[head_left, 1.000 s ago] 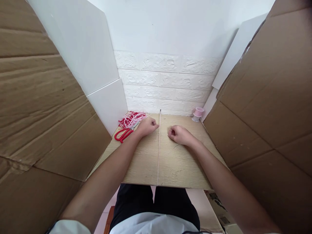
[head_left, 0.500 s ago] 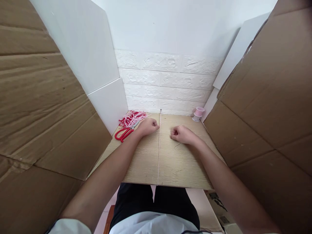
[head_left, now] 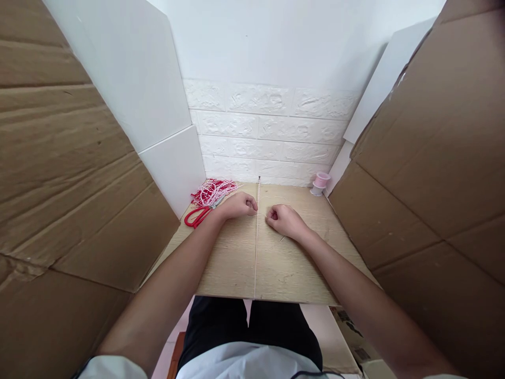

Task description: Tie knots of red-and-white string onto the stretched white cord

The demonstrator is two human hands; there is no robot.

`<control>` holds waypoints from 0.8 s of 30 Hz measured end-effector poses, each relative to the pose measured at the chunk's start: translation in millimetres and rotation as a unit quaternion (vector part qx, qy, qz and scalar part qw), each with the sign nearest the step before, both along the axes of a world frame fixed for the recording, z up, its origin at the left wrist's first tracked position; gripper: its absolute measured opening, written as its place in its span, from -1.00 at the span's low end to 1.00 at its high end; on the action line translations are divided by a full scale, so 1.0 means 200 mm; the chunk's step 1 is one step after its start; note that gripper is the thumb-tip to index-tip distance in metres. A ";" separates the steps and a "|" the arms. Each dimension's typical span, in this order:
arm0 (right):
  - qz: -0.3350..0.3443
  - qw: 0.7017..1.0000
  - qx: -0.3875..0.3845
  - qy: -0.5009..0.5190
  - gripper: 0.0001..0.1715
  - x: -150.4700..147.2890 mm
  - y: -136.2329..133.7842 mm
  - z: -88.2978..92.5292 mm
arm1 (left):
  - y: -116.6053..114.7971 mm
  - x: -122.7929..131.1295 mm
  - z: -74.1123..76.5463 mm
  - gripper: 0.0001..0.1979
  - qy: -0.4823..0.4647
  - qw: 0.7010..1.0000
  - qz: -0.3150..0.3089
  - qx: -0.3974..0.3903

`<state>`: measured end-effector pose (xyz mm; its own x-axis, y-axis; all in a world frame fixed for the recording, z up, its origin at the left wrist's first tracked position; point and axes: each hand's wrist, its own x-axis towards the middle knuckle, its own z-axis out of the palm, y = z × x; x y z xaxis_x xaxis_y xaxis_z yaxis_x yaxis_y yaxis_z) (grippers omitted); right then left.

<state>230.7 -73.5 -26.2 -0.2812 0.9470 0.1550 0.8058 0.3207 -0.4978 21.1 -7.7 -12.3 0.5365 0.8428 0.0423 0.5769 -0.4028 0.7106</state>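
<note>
A thin, pale cord [head_left: 255, 252] runs taut down the middle of the wooden table, from a small dark peg [head_left: 259, 178] at the back to the front edge. My left hand [head_left: 241, 205] is closed in a pinch at the cord's left side, fingertips touching it. Just right of the cord, my right hand [head_left: 284, 218] pinches a fine light thread [head_left: 281, 239], whose loose end trails below the fingers. Whether the thread is wrapped around the cord is too small to tell. Red-handled scissors [head_left: 197, 216] lie beside my left wrist.
Behind the scissors sits a heap of red and pale pink cords [head_left: 213, 192]. Two stacked spools [head_left: 320, 183], one pink, stand at the table's back right. Cardboard panels [head_left: 130, 210] wall in both sides, and a white brick-patterned wall [head_left: 272, 129] closes off the back.
My right hand has moved left, closer to the cord and my left hand, and the thread's end shifted slightly. My left hand stays nearly in place at the cord.
</note>
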 end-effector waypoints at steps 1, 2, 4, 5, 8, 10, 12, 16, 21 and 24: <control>0.002 1.000 0.002 0.002 -0.88 0.00 0.00 0.00 | 0.00 0.00 0.00 -0.75 0.007 1.000 -0.004 -0.002; 0.004 1.000 0.004 0.003 -0.87 -0.01 0.00 0.00 | 0.00 0.00 0.01 -0.75 0.010 1.000 -0.008 -0.005; 0.006 1.000 0.007 0.006 -0.87 -0.01 0.00 0.00 | 0.00 0.00 0.01 -0.75 0.008 1.000 -0.019 -0.013; 0.006 1.000 0.008 0.007 -0.87 -0.01 0.00 0.00 | 0.00 0.00 0.01 -0.75 0.005 1.000 -0.024 -0.017; 0.005 1.000 0.007 0.010 -0.88 -0.01 -0.01 0.00 | 0.00 0.00 0.00 -0.75 0.009 1.000 -0.021 -0.017; 0.004 1.000 0.008 0.011 -0.88 -0.01 -0.01 0.00 | 0.00 0.00 0.00 -0.76 0.018 1.000 -0.012 -0.011; 0.006 1.000 0.010 0.013 -0.87 -0.01 0.00 0.00 | -0.01 0.00 0.01 -0.76 0.026 1.000 -0.003 -0.012; 0.007 1.000 0.008 0.015 -0.87 -0.01 0.00 -0.01 | -0.01 0.00 0.01 -0.76 0.034 0.999 0.002 -0.027; 0.010 1.000 0.006 0.013 -0.87 -0.01 0.01 -0.02 | 0.02 -0.01 -0.01 -0.75 -0.006 0.999 0.014 -0.030; 0.016 1.000 0.008 0.012 -0.88 -0.01 0.00 -0.02 | 0.03 -0.01 -0.02 -0.75 -0.037 0.998 0.041 -0.024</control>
<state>228.3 -72.6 -29.8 -0.3065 0.9353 0.1769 0.7828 0.3534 -0.5123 19.4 -2.3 -16.2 0.4630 0.8855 0.0384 0.5508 -0.3214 0.7703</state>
